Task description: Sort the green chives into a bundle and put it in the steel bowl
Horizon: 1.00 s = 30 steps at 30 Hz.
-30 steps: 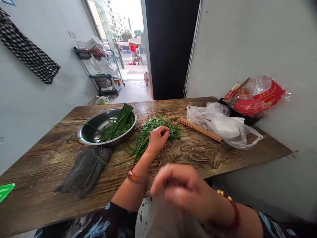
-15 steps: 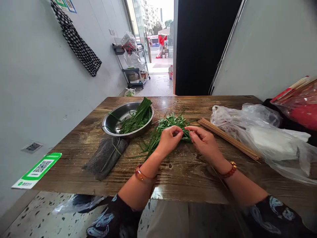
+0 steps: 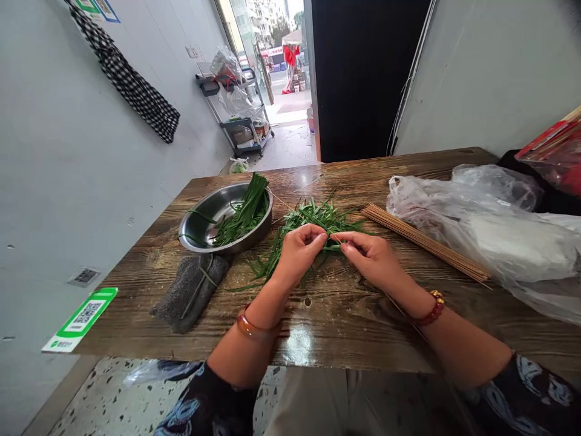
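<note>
Over a loose heap of green chives [image 3: 318, 213], my two hands meet with their fingertips nearly touching. My left hand [image 3: 302, 248] is closed in a pinch, with a bit of green chive showing at its fingertips. Thumb and forefinger of my right hand [image 3: 370, 251] pinch a thin wooden skewer [image 3: 399, 307], whose shaft runs back beneath my right wrist. To the left, a steel bowl [image 3: 193, 233] holds more chives, including a thick folded bunch [image 3: 255, 197] threaded on a skewer. A bundle of skewers [image 3: 422, 242] lies to the right of my hands.
A dark grey cloth bundle [image 3: 190, 293] lies in front of the bowl. Clear plastic bags [image 3: 503, 236] cover the table's right side, with red packaging [image 3: 556, 151] behind them. A green QR-code card [image 3: 82, 320] sits at the left edge. Beyond the table stands a wheeled cart [image 3: 236, 112].
My hands have come together, the left fingertips now close to the right fingertips and the skewer. The camera view has tilted and shifted slightly; the bowl and bags stay in place.
</note>
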{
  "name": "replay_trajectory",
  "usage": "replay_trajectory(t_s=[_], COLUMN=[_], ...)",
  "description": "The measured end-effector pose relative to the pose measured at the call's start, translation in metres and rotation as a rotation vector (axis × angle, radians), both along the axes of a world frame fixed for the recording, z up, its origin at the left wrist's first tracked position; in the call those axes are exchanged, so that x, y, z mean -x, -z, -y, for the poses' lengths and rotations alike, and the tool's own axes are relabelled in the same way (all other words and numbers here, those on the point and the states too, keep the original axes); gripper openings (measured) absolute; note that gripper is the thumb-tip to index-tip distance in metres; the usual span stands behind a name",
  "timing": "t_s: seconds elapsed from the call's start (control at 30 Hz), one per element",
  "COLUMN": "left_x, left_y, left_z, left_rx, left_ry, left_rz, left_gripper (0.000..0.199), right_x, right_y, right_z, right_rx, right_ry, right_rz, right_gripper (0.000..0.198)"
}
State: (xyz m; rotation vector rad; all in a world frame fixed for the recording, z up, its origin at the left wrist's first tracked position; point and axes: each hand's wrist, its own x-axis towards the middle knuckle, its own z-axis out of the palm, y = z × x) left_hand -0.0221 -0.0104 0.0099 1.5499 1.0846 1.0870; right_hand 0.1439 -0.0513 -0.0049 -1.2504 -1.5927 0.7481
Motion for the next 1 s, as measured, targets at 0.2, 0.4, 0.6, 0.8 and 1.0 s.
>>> replay_trajectory(t_s=[0.2,0.4,0.6,0.8,1.0], left_x=[-0.0008,-0.002,-0.0024,-0.0011,0.0], left_y=[-0.0021,-0.0033,-0.0015,0.0013,0.0017], left_z=[0.0022,0.0039,0.0044,0.0023,0.0018], left_rx=[0.009,-0.003,-0.037,-0.054,-0.143], left_ry=[0.002,-0.013,-0.02,-0.032,-0.029], left_rz=[0.007,-0.012,-0.029,-0.05,-0.133], left_gripper=[0.016,0.013,0.011,0.012,0.011], right_x=[0.0005,0.0022,0.0025,0.0019,0.0017], right_y=[0.001,-0.0005,-0.0011,0.0015,0.0041], right_z=[-0.0015,0.0022,0.0022,-0.0002,-0.0012], right_rx=[0.005,-0.01,0.032,0.024,0.05], right_ry=[-0.033,-0.058,-0.043,-0.07,-0.067], right_rz=[0.041,0.069,0.051,0.033,0.027], right_gripper=[0.035,0.038,0.039,0.043,0.042])
